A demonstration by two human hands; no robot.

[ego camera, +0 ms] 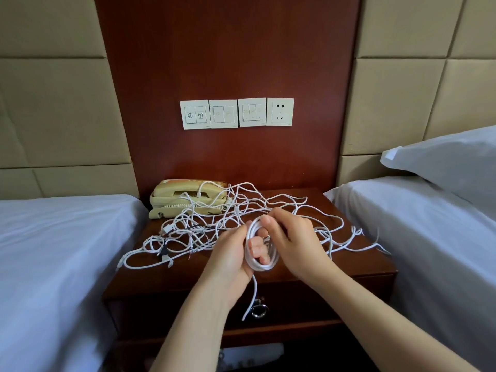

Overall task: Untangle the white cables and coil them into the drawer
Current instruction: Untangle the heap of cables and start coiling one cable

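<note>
White cable coil [259,248] sits gripped between left hand [230,253] and right hand [292,245]; the tangle [214,224] covers the bench [357,267], drawer [295,304] shut, so most remains.

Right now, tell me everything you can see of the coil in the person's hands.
The coil is white, smooth, thin cable wound into several upright oval loops. The left hand has fingers through the loops; the right hand pinches the top. One loose tail hangs down before the closed drawer. It is held above the nightstand's front edge.
</note>
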